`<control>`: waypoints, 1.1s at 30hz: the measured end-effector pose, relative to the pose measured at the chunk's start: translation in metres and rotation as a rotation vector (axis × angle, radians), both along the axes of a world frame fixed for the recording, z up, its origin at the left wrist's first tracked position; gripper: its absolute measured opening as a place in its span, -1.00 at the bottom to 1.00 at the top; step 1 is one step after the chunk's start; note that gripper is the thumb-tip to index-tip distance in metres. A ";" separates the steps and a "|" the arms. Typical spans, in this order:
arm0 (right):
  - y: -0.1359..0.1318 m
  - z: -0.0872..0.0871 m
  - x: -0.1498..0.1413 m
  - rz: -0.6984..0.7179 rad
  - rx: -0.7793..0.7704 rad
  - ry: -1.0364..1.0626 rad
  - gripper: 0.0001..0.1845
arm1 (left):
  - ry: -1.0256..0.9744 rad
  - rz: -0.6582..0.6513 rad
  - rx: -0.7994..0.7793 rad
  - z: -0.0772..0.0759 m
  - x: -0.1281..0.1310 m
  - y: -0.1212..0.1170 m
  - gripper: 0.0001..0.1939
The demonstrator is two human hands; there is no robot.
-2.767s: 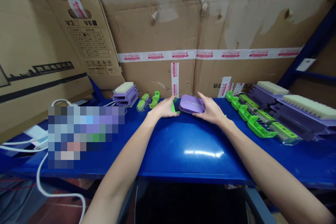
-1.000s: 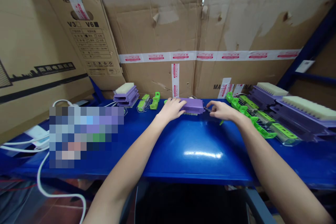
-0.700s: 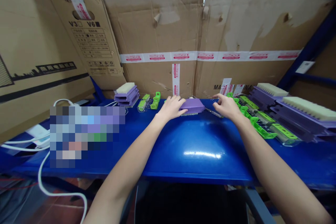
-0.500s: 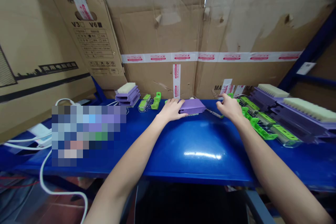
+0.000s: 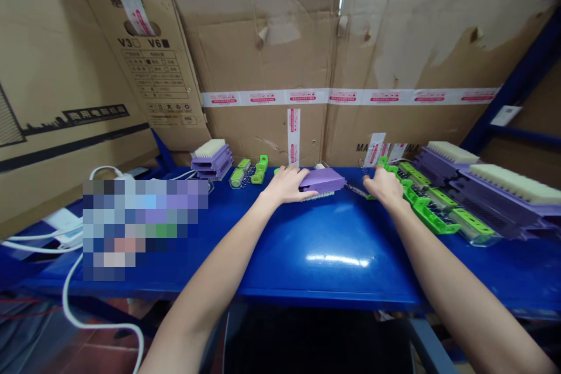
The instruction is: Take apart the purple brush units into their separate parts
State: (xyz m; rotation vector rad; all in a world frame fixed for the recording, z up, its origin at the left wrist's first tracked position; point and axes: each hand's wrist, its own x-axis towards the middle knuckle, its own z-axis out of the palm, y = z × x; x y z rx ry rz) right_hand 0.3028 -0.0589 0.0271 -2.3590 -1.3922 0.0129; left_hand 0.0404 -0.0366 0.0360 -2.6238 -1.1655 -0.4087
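My left hand (image 5: 287,185) is closed over the left end of a purple brush (image 5: 323,180), which lies bristles down on the blue table. White bristles show beneath its near edge. Just right of the brush lies a slim metal tool (image 5: 357,190) with a green end, partly hidden by my right hand. My right hand (image 5: 385,186) is closed, thumb and forefinger together, at a thin coiled wire piece (image 5: 362,167), perhaps a spring. It is beside a row of green clips (image 5: 421,210).
Clear-and-green cases (image 5: 475,225) and purple brushes with cream bristles (image 5: 511,184) line the right side. More purple brushes (image 5: 213,158), a green clip (image 5: 260,169) and white cables (image 5: 105,322) are on the left. Cardboard (image 5: 263,58) walls the back.
The brush was turned from its smooth top to its ribbed side. My right hand left the metal tool on the table and moved right with the wire piece, then lowered towards the green clips.
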 end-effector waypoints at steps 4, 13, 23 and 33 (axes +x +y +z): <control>0.001 -0.004 0.003 0.003 -0.025 0.002 -0.42 | -0.017 0.028 -0.036 0.005 0.000 -0.002 -0.33; 0.002 -0.013 0.005 0.035 -0.051 -0.037 -0.42 | -0.046 0.087 -0.099 0.007 -0.004 -0.003 -0.33; 0.004 -0.016 0.001 0.042 -0.049 -0.045 -0.43 | -0.076 0.056 -0.133 0.009 -0.006 -0.004 -0.39; 0.004 -0.014 -0.002 0.041 -0.055 -0.027 -0.44 | -0.098 -0.092 -0.146 0.004 -0.003 -0.004 -0.18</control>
